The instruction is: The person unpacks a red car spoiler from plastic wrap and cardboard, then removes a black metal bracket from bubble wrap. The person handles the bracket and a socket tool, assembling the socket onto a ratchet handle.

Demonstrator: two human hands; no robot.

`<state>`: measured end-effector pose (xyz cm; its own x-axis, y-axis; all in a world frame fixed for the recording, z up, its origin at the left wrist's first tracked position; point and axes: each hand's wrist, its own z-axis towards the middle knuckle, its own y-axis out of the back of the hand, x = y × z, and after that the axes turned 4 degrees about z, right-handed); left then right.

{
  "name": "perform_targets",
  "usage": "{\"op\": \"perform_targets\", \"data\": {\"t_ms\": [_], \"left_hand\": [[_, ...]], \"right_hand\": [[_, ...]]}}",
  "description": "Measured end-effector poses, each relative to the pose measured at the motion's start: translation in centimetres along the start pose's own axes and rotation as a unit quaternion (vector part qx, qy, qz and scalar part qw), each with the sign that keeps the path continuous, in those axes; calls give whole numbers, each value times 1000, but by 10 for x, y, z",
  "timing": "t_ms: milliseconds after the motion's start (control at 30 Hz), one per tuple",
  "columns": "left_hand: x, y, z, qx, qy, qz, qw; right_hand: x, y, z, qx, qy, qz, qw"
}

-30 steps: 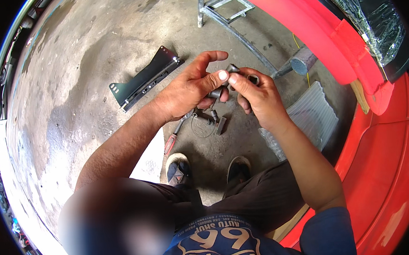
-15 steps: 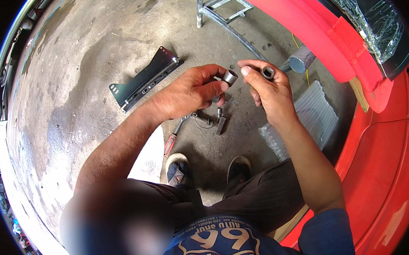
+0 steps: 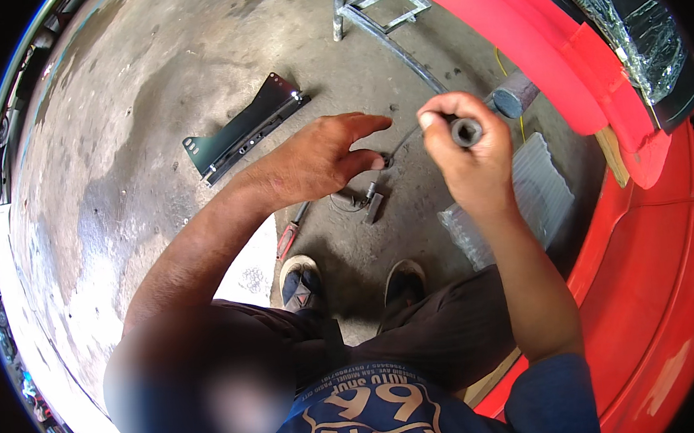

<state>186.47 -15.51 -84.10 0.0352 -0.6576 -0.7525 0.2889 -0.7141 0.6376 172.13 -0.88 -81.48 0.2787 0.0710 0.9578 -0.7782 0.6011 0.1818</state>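
Note:
My left hand (image 3: 323,158) is raised above the floor with thumb and forefinger spread; no thing shows between them. My right hand (image 3: 475,155), a short way to its right, has its fingers curled around a dark metal socket (image 3: 467,132), whose round hollow end faces up. On the floor beneath my left hand are a red-handled tool (image 3: 288,241), partly covered by the hand, and a small dark block-shaped piece (image 3: 375,208). A thin cable (image 3: 406,140) runs along the floor between the hands.
A black metal bracket (image 3: 244,131) lies on the floor to the left. Clear plastic sheeting (image 3: 514,193) is on the right. A metal stand (image 3: 386,29) and a red car body panel (image 3: 511,36) border the far right. My shoes (image 3: 301,282) are below.
The metal socket between my left fingers is gone from there, and those fingers have spread apart. My right hand has shifted slightly right, still holding its socket.

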Motion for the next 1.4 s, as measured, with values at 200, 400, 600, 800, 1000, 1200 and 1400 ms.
{"op": "perform_targets", "data": {"t_ms": [200, 400, 600, 800, 1000, 1200, 1400], "left_hand": [[-6, 0, 2, 183, 121, -277, 935], [-8, 25, 2, 181, 146, -277, 932], [-12, 30, 6, 251, 152, -211, 932], [-9, 25, 7, 169, 185, -222, 942], [-2, 24, 0, 131, 206, -381, 892], [2, 23, 2, 158, 152, -250, 943], [-4, 17, 3, 111, 107, -186, 970]], "right_hand": [[2, 11, 4, 54, -267, 333, 903], [-23, 11, 8, 26, -413, 444, 795], [-31, 7, 10, 57, -381, 439, 812], [-25, -7, 2, 145, -310, 290, 894], [-19, -18, 1, 196, -177, 41, 964], [-9, -10, 5, 106, -114, 0, 988], [10, -5, 3, 79, -126, 102, 984]]}}
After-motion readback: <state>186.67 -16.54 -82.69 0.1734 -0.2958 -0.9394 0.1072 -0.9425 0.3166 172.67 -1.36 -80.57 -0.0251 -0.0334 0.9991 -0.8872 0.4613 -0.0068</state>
